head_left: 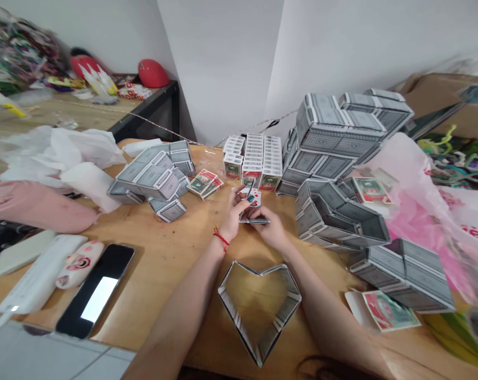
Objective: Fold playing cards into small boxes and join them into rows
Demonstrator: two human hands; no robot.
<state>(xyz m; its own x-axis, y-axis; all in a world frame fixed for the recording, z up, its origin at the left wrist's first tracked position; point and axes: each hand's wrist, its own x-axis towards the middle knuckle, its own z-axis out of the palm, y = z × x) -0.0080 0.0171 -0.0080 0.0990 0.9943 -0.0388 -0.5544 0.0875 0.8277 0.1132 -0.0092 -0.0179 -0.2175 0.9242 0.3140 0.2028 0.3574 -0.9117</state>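
Both my hands meet over the middle of the wooden table (163,258), each pinching playing cards. My left hand (234,214), with a red thread at the wrist, holds a few upright cards (254,196) whose faces show. My right hand (271,228) grips a small flat stack of cards (258,220) edge-on. Just in front of my forearms lies a heart-shaped frame of folded cards (259,309).
Card-built blocks are stacked at the right (342,137) and left (152,177). Boxed decks (252,163) stand at the back. A black phone (94,295), a white power bank (41,279) and a pink cloth (37,208) lie at the left. Pink plastic bags (429,221) sit at the right.
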